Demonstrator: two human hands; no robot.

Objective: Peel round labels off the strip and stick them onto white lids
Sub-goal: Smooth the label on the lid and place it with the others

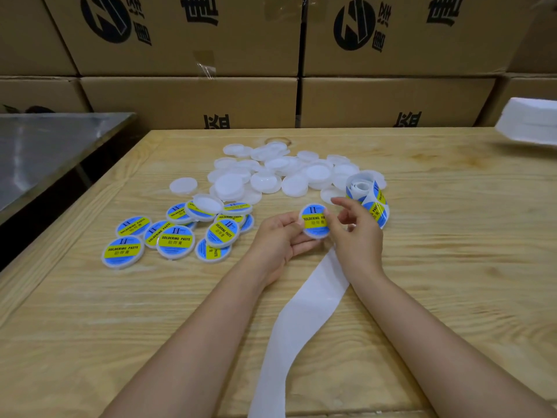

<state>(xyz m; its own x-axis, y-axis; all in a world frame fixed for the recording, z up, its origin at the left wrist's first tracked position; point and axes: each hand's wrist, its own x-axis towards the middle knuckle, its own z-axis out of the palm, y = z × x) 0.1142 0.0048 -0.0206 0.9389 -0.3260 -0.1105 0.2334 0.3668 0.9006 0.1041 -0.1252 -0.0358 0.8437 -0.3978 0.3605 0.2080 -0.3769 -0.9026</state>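
Right then, the left hand (278,236) gripped a white lid (315,235) by its edge, thumb on the near side and fingers curled underneath, holding it tilted up off the table (452,267). A round blue and yellow label (313,219) lay on the lid's face. The right hand (357,233) met it from the other side: its thumb pressed on the label's right edge, while the other fingers stood loosely spread and raised, holding nothing. Just behind the right hand, partly hidden by its fingers, sat the roll of labels (366,193). From beneath the right wrist the bare backing strip (301,321) ran back along the table between the two forearms. Beyond the fingertips of both hands lay a heap of plain lids (271,176). To the left of the left hand lay a cluster of labelled lids (176,241), some overlapping. Cardboard boxes (193,101) stood stacked far beyond both hands, and a steel table (45,146) stood well off to the left.
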